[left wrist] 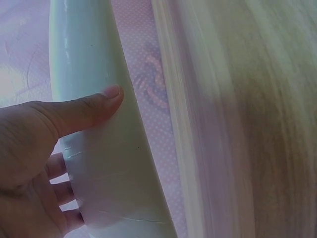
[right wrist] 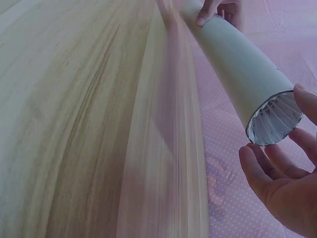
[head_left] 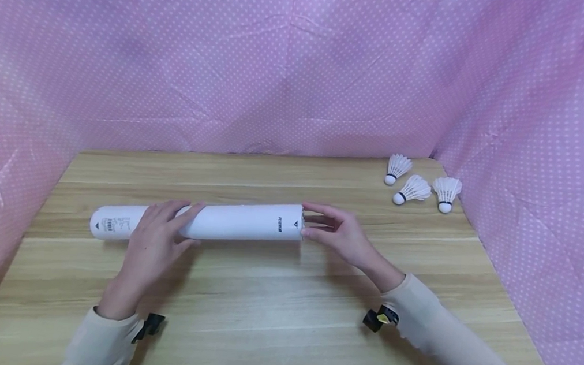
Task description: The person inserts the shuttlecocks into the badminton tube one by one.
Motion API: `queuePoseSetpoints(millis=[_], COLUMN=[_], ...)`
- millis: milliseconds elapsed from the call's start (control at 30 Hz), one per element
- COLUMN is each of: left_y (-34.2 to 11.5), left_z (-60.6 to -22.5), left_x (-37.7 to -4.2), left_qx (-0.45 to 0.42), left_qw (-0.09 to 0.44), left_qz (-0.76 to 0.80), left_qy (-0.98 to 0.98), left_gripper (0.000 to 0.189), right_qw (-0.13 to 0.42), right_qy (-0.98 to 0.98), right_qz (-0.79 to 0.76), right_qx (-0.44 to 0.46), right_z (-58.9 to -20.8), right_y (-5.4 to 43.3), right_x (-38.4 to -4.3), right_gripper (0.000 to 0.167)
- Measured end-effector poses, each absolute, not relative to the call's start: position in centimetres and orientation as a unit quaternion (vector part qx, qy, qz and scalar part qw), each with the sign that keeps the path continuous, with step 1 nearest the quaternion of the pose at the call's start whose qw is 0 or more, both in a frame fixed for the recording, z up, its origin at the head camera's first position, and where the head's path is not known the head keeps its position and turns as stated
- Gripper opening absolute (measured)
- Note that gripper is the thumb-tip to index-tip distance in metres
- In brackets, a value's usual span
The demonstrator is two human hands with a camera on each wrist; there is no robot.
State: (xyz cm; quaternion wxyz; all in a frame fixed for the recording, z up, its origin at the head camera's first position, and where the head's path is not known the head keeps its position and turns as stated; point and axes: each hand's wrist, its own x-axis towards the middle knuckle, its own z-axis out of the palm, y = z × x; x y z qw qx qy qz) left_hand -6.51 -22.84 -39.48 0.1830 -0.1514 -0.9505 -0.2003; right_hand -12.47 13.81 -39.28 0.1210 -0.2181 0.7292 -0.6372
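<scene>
A long white shuttlecock tube (head_left: pixel 241 223) lies sideways across the middle of the wooden table. My left hand (head_left: pixel 154 240) grips it left of its middle; in the left wrist view, the thumb (left wrist: pixel 94 110) presses along one side while the other fingers reach around behind. At the tube's right end is my right hand (head_left: pixel 342 236), its fingers spread and the tips right at the rim. The right wrist view looks into this open end, where white shuttlecock feathers (right wrist: pixel 275 121) show just inside. The cork end of that shuttlecock is hidden within.
Three white shuttlecocks, a rear one (head_left: pixel 398 168), a middle one (head_left: pixel 413 189) and a right one (head_left: pixel 446 193), lie near the far right corner of the table (head_left: pixel 259 319). Pink dotted cloth (head_left: pixel 260 69) hangs behind the table and along both sides.
</scene>
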Motion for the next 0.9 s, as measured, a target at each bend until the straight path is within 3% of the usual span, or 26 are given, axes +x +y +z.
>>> queuePoseSetpoints(millis=[333, 900], left_y=[-22.96, -22.99], left_z=[-39.54, -39.68], left_x=[-6.6, -6.58], left_qx=[-0.148, -0.149], left_qw=[0.174, 0.174], left_qz=[-0.199, -0.19], left_qy=[-0.953, -0.955], left_gripper=[0.081, 0.083], right_qw=[0.153, 0.163], right_qy=[0.74, 0.736], right_qz=[-0.619, -0.621], right_qx=[-0.216, -0.214], right_z=[-39.28, -39.05], right_y=[14.39, 14.49], right_x=[-12.88, -12.78], right_gripper=[0.053, 0.05])
